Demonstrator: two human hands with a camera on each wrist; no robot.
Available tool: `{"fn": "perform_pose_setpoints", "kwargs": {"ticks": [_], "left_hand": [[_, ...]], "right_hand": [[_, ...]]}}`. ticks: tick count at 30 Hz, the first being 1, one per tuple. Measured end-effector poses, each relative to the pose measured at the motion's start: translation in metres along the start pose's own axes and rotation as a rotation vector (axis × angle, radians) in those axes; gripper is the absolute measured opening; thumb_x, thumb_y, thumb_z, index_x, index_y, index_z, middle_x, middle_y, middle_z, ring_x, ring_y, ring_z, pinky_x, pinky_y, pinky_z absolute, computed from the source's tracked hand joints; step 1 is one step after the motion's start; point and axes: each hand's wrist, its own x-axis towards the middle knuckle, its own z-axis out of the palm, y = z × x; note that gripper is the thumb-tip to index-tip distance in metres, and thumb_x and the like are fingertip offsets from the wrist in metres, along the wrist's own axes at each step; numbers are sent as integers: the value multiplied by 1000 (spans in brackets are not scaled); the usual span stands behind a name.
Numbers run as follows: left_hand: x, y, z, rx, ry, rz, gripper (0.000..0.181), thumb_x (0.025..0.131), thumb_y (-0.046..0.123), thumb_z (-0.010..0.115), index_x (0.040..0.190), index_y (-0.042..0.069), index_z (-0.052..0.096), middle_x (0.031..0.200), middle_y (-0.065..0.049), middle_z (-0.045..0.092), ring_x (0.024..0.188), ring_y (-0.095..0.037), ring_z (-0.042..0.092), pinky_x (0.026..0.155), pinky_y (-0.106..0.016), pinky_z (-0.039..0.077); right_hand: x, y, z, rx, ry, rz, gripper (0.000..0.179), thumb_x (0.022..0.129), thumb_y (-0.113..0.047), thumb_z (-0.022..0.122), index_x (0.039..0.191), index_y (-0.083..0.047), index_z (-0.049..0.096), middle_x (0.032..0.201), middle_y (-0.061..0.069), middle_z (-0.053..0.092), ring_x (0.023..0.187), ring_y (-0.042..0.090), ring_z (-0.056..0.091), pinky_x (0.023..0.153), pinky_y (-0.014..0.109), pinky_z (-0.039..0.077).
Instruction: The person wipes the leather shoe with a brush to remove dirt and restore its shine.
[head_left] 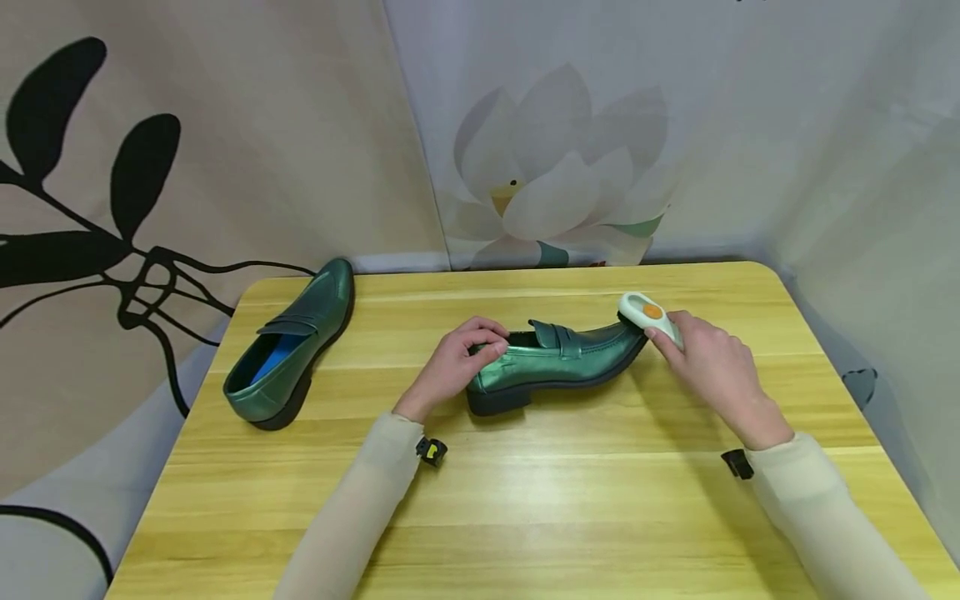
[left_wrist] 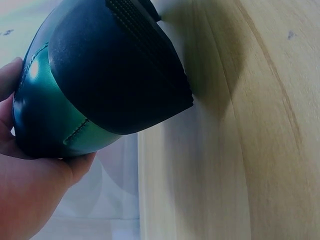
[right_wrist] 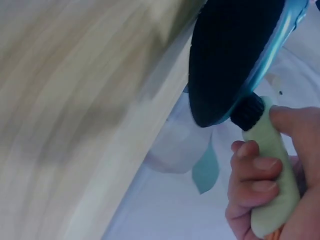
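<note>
A green metallic loafer (head_left: 555,362) with a black sole is held over the middle of the table, its toe pointing right. My left hand (head_left: 463,357) grips it by the heel end, thumb and fingers around the back opening. In the left wrist view the black heel (left_wrist: 120,75) faces the camera. My right hand (head_left: 712,367) holds a pale green shoe brush (head_left: 637,310) with an orange patch. Its dark bristles (right_wrist: 248,112) touch the toe of the loafer in the right wrist view, where fingers and thumb wrap the handle.
A second green loafer (head_left: 296,350) with a blue insole rests at the table's left side, toe toward the back. The wooden table (head_left: 585,500) meets a pale curtain (head_left: 600,50) behind, printed with a flower and dark leaves.
</note>
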Motion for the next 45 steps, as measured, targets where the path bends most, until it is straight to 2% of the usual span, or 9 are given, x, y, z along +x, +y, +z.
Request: {"fn": "perform_pose_setpoints", "kwargs": {"ticks": [7, 18, 23, 29, 34, 38, 45], "left_hand": [[-1, -1, 2, 3, -5, -12, 23, 106, 23, 63, 107, 5, 77, 127, -2, 62, 122, -22, 57, 104, -44, 46], [-2, -1, 3, -9, -12, -6, 23, 106, 23, 62, 107, 5, 77, 128, -2, 62, 122, -22, 57, 105, -46, 46], [-1, -1, 2, -11, -17, -7, 24, 106, 25, 62, 108, 6, 77, 129, -2, 62, 123, -23, 56, 105, -47, 46], [-1, -1, -2, -18, 14, -27, 24, 106, 25, 62, 109, 6, 77, 129, -2, 62, 124, -24, 56, 105, -49, 45], [-1, -3, -2, -26, 16, -23, 24, 106, 23, 63, 109, 4, 77, 129, -5, 62, 125, -26, 56, 107, -50, 43], [0, -5, 0, -25, 2, -15, 24, 106, 22, 63, 110, 2, 77, 129, -7, 62, 125, -28, 56, 107, -50, 43], [2, -5, -2, -31, 16, -23, 24, 106, 22, 62, 109, 4, 77, 128, -4, 62, 124, -25, 55, 106, -48, 44]], "right_hand": [[7, 17, 7, 17, -10, 59, 61, 108, -47, 49, 131, 8, 59, 101, 27, 69, 69, 37, 62, 52, 53, 47], [9, 33, 14, 98, -54, 129, 71, 110, -53, 36, 140, 10, 51, 98, 26, 67, 70, 34, 58, 57, 46, 45], [-5, 23, 11, 124, -34, 99, 67, 110, -50, 41, 140, 10, 50, 89, 19, 65, 66, 30, 56, 54, 42, 43], [-19, 11, 9, 114, 3, 13, 57, 110, -42, 48, 136, 8, 53, 92, 19, 66, 67, 28, 56, 54, 44, 44], [-17, 23, 12, 156, -19, 71, 62, 111, -45, 43, 139, 10, 50, 79, 12, 59, 59, 24, 50, 52, 37, 38], [-17, 34, 14, 170, -26, 119, 66, 111, -47, 40, 140, 12, 49, 80, 14, 60, 59, 24, 51, 53, 37, 39], [-20, 35, 11, 177, -32, 116, 66, 111, -47, 42, 141, 11, 49, 80, 13, 59, 59, 24, 50, 52, 36, 39]]}}
